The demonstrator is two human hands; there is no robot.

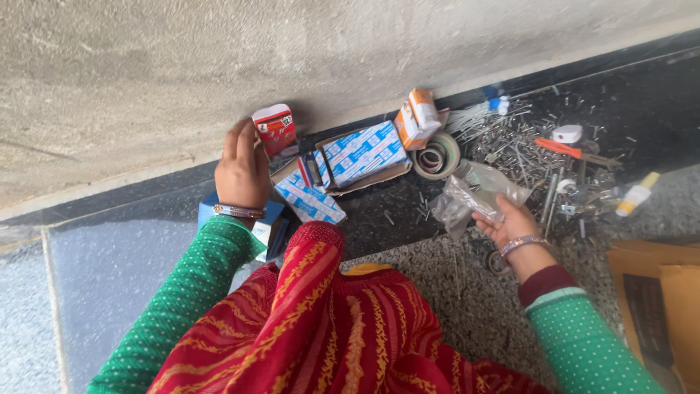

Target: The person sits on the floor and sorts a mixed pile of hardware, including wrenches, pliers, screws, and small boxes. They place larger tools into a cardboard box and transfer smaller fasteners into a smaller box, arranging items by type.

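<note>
My left hand (240,169) reaches forward and its fingers grip a small red and white carton (275,128) that stands by the foot of the grey wall. My right hand (510,222) lies palm up on the dark floor and holds a crumpled clear plastic bag (477,191). Between the hands lie several blue and white small boxes (364,152), one of them (309,198) close to my left wrist. A red patterned cloth covers my lap at the bottom.
An orange and white carton (417,117) and a roll of tape (436,156) sit behind the boxes. A heap of nails and screws (510,142), an orange-handled tool (558,147), a small bottle (634,195) and a brown cardboard box (660,306) lie to the right.
</note>
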